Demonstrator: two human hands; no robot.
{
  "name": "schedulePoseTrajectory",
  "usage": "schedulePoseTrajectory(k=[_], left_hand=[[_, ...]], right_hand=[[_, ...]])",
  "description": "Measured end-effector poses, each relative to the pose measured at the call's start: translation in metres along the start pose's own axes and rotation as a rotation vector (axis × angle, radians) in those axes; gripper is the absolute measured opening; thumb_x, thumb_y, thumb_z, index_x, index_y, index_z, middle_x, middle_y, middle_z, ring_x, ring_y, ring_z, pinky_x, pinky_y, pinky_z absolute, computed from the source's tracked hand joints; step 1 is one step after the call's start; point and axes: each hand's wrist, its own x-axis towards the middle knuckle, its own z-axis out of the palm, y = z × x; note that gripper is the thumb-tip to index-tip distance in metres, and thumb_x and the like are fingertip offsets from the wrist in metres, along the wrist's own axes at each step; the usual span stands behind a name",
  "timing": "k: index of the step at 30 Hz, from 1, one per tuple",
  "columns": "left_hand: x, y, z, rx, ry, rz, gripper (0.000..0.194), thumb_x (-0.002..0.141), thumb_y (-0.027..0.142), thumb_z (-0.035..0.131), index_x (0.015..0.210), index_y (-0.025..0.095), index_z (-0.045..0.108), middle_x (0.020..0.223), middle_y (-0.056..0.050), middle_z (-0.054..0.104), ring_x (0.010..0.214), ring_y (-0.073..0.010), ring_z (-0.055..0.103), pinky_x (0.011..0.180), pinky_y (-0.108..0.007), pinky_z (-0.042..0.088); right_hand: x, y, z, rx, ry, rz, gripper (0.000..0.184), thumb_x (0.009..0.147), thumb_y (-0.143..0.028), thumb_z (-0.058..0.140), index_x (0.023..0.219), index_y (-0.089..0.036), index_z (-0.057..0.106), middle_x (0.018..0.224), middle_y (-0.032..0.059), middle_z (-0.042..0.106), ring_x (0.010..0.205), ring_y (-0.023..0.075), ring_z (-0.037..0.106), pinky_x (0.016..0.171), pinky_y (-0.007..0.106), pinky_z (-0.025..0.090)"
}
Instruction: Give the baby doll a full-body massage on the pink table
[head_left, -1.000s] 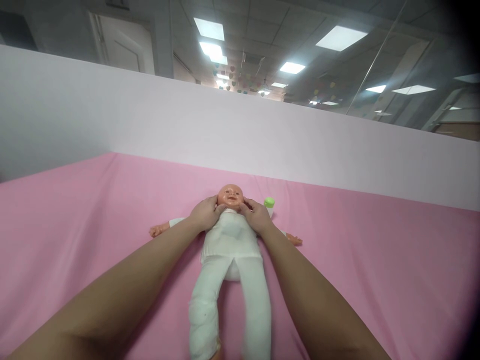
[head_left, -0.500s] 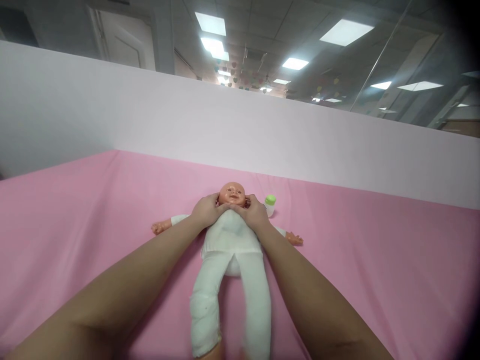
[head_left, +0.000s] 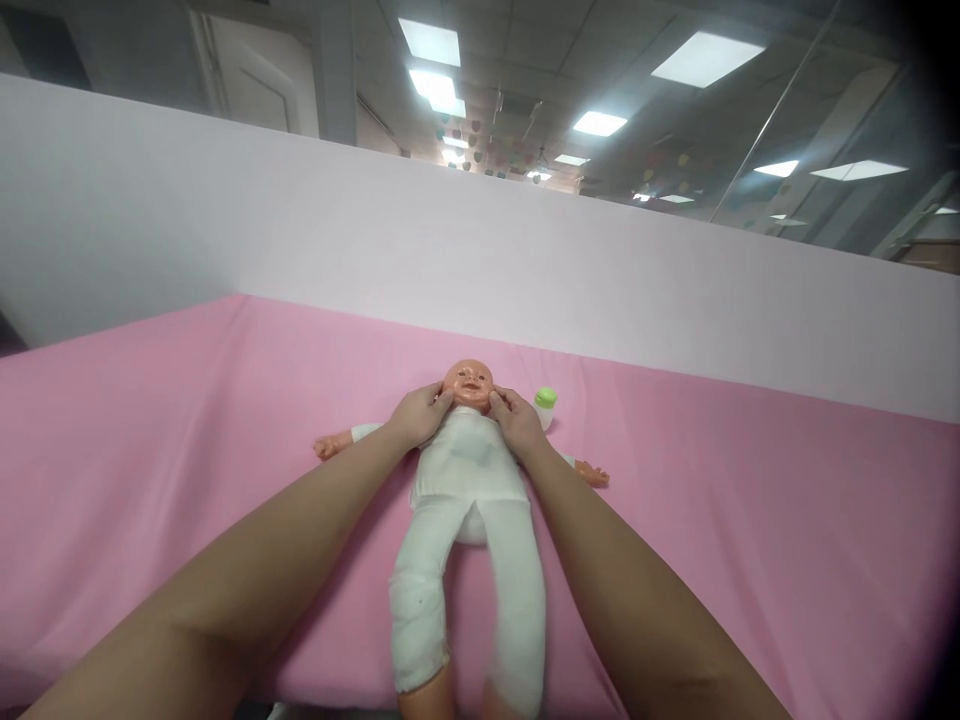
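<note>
A baby doll (head_left: 469, 470) with a white cloth body lies on its back, face up, its arms spread and its legs toward me. My left hand (head_left: 422, 412) holds the left side of its head, the thumb at the cheek and jaw. On the other side, my right hand (head_left: 519, 420) cups the head in the same way, thumb and forefinger close to the jaw. Fingers behind the head are partly hidden. Just right of my right hand stands a small bottle (head_left: 545, 410) with a green cap.
Pink sheeting (head_left: 712, 520) covers the surface under the doll. A white panel (head_left: 465, 250) rises along the back, and another encloses the left side. Glass and ceiling lights show above. The front edge of the surface is at the bottom.
My thumbs have moved apart, from below the doll's chin out to the sides of its jaw. Both hands stay at the head. The view has shifted slightly.
</note>
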Motion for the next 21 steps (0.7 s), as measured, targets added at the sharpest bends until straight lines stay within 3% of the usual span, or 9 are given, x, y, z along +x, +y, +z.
schedulePoseTrajectory(k=[4,6,11,16,21], left_hand=[[-0.004,0.005,0.002,0.022,0.003,-0.004,0.059,0.089,0.071,0.057,0.118,0.022,0.07,0.111,-0.011,0.077,0.097,-0.0301,0.07,0.08,-0.035,0.051],[-0.005,0.006,0.003,0.04,0.01,-0.013,0.059,0.086,0.071,0.061,0.116,0.021,0.069,0.11,-0.012,0.076,0.096,-0.0309,0.07,0.079,-0.036,0.05],[-0.003,0.003,0.002,0.04,0.003,-0.023,0.055,0.091,0.068,0.057,0.118,0.022,0.069,0.111,-0.011,0.076,0.1,-0.0301,0.07,0.081,-0.035,0.05],[0.001,-0.002,0.002,0.009,-0.005,-0.034,0.057,0.099,0.064,0.044,0.128,0.021,0.067,0.12,-0.012,0.075,0.104,-0.0292,0.071,0.084,-0.035,0.052],[0.002,-0.003,0.003,-0.003,0.009,-0.025,0.052,0.106,0.05,0.032,0.131,0.02,0.066,0.127,-0.012,0.073,0.115,-0.0293,0.067,0.096,-0.039,0.049]], right_hand=[[-0.005,-0.008,0.003,-0.115,0.031,0.031,0.067,0.072,-0.066,0.081,0.121,-0.024,0.066,0.11,0.0072,0.077,0.098,0.0254,0.073,0.088,0.038,0.057],[-0.007,-0.011,0.004,-0.199,0.047,0.029,0.069,0.067,-0.07,0.083,0.115,-0.024,0.066,0.103,0.006,0.077,0.093,0.0248,0.073,0.083,0.037,0.057],[-0.006,-0.007,0.003,-0.191,0.034,0.004,0.057,0.076,-0.068,0.077,0.113,-0.026,0.067,0.101,0.0028,0.077,0.09,0.0227,0.073,0.082,0.036,0.056],[-0.001,0.0,-0.001,-0.067,0.009,-0.026,0.045,0.092,-0.056,0.065,0.126,-0.027,0.068,0.121,0.0042,0.076,0.107,0.0212,0.072,0.096,0.035,0.055],[0.001,0.0,-0.003,-0.063,0.025,-0.038,0.039,0.099,-0.051,0.054,0.123,-0.025,0.071,0.126,0.0045,0.075,0.119,0.0208,0.068,0.108,0.036,0.049]])
